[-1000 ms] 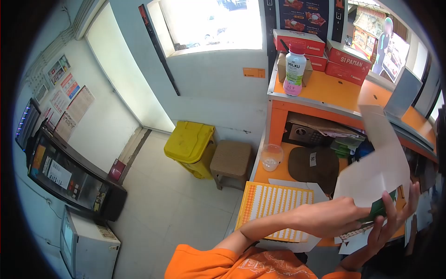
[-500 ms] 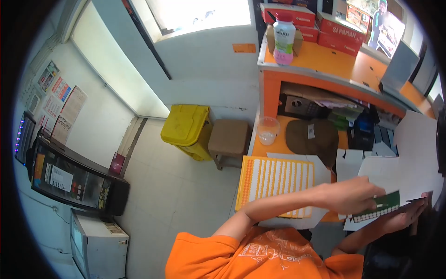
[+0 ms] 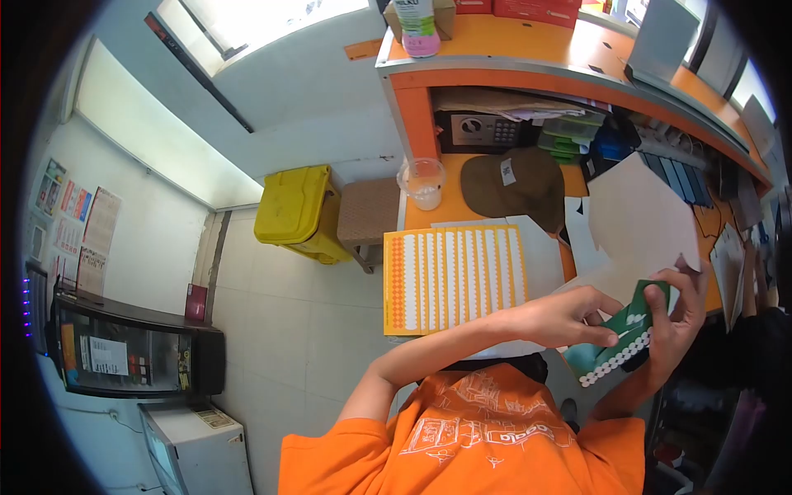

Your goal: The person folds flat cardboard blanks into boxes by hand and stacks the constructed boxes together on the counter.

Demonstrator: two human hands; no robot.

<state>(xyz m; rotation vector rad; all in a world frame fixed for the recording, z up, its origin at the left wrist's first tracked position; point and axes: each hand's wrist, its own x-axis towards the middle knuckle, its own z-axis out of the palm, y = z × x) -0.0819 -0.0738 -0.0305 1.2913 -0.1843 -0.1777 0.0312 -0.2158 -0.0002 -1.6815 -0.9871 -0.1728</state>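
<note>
My right hand [image 3: 678, 318] grips a green sheet [image 3: 587, 356] with a row of small white round shapes along its lower edge, the thumb pressed on its face. My left hand [image 3: 569, 318] reaches across from the left, its thumb and fingers pinching the same sheet near its upper left side. The sheet is bent and tilted. Behind the hands, a large white paper [image 3: 639, 210] stands up with its corner by my right fingers; whether they touch is unclear. Left of the hands, an orange-and-white sheet [image 3: 454, 280] with rows of scalloped strips lies on white paper.
On the orange desk are a clear plastic cup [image 3: 425, 191], a brown cap [image 3: 520, 188] and a safe [image 3: 483, 130]. A shelf above carries a pink-and-white bottle [image 3: 419, 29]. A yellow bin [image 3: 293, 206] and brown stool [image 3: 367, 213] stand left. Another person's arm [image 3: 749, 280] shows at far right.
My view has shifted, so the desk sits lower and further left. The green sheet has come nearer my body and tilted up; my right thumb now shows on its face.
</note>
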